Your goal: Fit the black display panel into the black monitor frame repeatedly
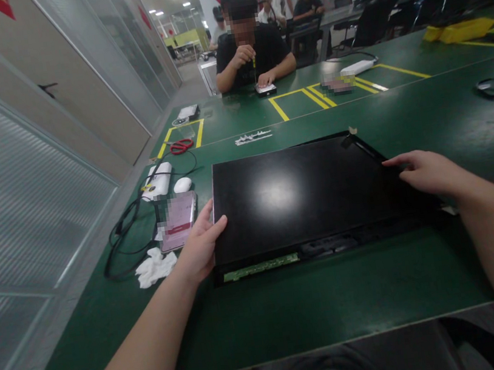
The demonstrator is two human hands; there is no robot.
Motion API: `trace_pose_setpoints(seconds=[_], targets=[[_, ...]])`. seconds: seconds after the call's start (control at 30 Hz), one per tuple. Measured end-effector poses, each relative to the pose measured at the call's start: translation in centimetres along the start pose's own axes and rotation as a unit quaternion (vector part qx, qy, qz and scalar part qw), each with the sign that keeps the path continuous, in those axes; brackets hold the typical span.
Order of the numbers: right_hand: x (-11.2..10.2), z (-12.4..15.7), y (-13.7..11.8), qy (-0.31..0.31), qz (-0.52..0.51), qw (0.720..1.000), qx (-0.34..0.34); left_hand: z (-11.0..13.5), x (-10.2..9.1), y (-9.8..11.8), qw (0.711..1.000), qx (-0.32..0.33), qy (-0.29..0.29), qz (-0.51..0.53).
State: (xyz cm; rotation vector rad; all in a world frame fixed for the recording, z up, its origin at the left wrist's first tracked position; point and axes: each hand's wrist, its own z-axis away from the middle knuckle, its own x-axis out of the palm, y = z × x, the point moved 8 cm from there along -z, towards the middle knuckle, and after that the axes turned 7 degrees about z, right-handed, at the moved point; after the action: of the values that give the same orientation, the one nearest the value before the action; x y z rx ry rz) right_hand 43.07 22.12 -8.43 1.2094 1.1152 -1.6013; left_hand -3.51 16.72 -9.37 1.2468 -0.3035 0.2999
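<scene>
The black display panel [303,192] is laid flat on the matte green surface [338,307], glossy rectangular face upward. Its left edge is gripped by the left hand [200,246], thumb on top and forearm extended. The right hand [422,172] is rested open on the right edge, fingers outstretched. A phone [178,219] and a crumpled white cloth [155,266] are located beside the left hand.

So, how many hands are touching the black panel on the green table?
2. The left hand grips the black panel at its left edge, thumb on top. The right hand rests on its right edge. No other hand reaches it.
</scene>
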Motion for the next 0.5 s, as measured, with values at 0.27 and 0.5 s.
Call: trace_pose_setpoints(seconds=[0.27,0.5], targets=[[-0.13,0.3,-0.2,0.002,-0.002,1.0,0.008,0.0,0.08,0.3,1.0,0.002,0.002,0.015],[-0.09,0.54,-0.08,-0.01,-0.003,1.0,0.025,0.16,0.33,0.46,1.0,0.007,0.014,0.014]])
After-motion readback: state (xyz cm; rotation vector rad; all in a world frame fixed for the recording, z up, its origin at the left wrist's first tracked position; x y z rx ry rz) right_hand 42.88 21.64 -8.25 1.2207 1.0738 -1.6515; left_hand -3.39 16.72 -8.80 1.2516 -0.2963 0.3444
